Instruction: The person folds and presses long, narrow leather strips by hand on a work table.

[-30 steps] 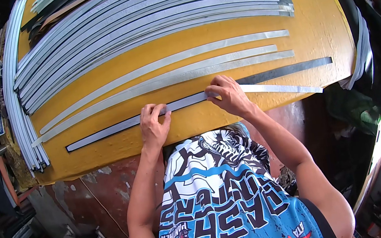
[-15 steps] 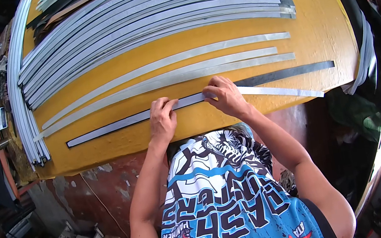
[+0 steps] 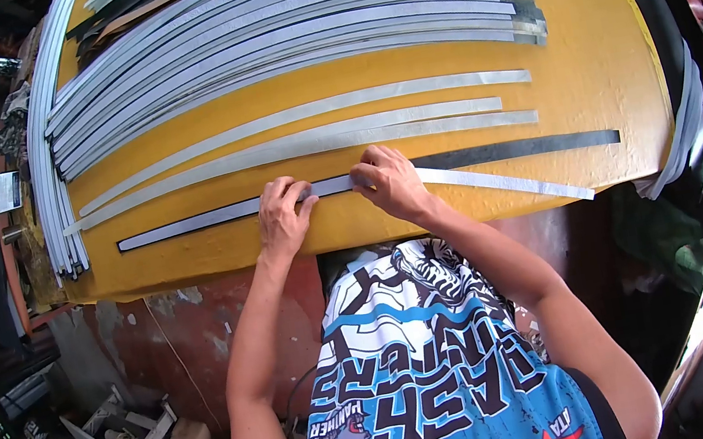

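left hand (image 3: 281, 217) flat, pressing grey strip (image 3: 185, 224) onto dark strip (image 3: 535, 146) at the near table (image 3: 596, 67) edge | right hand (image 3: 387, 181) pinching the grey strip where its free end (image 3: 503, 182) lifts off toward the edge | risk, I judge: the free end skews, laying crooked or creased
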Motion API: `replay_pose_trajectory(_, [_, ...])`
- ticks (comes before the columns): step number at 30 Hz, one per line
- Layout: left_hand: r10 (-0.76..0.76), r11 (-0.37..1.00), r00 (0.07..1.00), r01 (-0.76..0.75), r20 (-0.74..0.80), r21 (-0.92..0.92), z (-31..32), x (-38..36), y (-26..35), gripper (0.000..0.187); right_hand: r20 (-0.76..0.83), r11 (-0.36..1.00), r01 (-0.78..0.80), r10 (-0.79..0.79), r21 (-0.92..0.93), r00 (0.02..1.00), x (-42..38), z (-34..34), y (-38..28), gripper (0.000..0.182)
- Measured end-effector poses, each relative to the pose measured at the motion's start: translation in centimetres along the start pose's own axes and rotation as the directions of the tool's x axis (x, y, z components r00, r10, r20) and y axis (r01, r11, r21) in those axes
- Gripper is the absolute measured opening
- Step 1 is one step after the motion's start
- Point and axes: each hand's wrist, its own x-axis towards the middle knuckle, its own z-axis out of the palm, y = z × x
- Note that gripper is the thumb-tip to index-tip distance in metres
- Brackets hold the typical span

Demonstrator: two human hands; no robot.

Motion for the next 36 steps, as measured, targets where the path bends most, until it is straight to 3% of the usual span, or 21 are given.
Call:
replay_pose_trajectory(7, [0.069, 0.995, 0.995, -0.063, 0.066, -0.080, 1.0, 1.0, 2.0, 0.022, 0.010, 0.999, -0.020, 0.021, -0.030, 1.000, 0.1, 0.1, -0.1, 0.017])
replay_pose_trajectory(21, [0.054, 0.991, 0.998, -0.049, 0.039, -0.125, 2.0, 1.0, 2.3, 0.020, -0.003, 0.998, -0.057, 0.057, -0.021, 0.998, -0.1, -0.1, -0.3, 0.023])
replay_pose_trajectory(25, [0.015, 0.981, 1.000, -0.015, -0.001, -0.192, 2.8, 0.7, 1.8, 0.023, 0.009, 0.995, -0.102, 0.102, -0.016, 0.995, -0.8, -2.4, -0.5, 0.025])
replay_pose_trajectory(27, [0.031, 0.982, 1.000, -0.030, -0.002, -0.187, 2.8, 0.8, 2.0, 0.025, 0.121, 0.985, -0.173, 0.171, 0.006, 0.978, -1.5, -4.4, 0.0, 0.022])
replay_pose_trajectory(36, [-0.004, 0.987, 0.999, -0.004, -0.048, -0.161, 3.1, 0.9, 3.4, 0.025, 0.022, 0.989, -0.135, 0.137, -0.058, 0.990, -3.6, -8.1, 2.1, 0.015])
